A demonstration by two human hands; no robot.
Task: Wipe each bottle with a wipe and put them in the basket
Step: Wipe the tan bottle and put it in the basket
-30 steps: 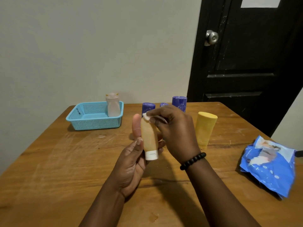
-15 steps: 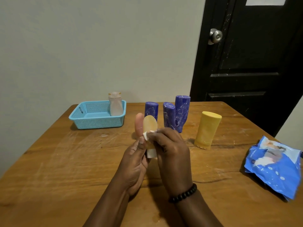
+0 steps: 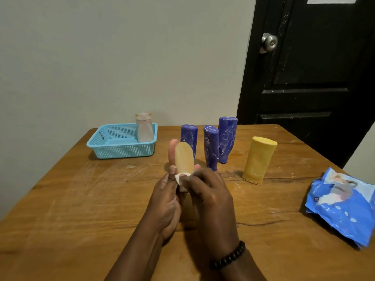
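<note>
- Orange plastic, soft-looking: the tube (image 3: 183, 157) stands cap-down above the wooden table (image 3: 81, 209), at mid-table in front of the person.
- Left hand (image 3: 165, 201) grasps the tube from behind, fingers closed round its lower half.
- Right hand (image 3: 207, 195) pinches a white wipe (image 3: 179, 178) against the tube near its cap.
- Judged by its look, the tube is light and squeezable, likely slick once damp; the flatter lower body, just above the cap, seems the safest hold.
- Blue basket (image 3: 121, 149) sits at the far left, well apart, with one pale bottle (image 3: 144, 128) already inside.
- Three purple bottles (image 3: 211, 147) stand just behind the hands, a yellow bottle (image 3: 258, 159) to their right.
- Wipe packet (image 3: 343, 205) lies at the right edge.
- Nothing blocks the way leftward to the basket; the purple bottles look easy to topple.
</note>
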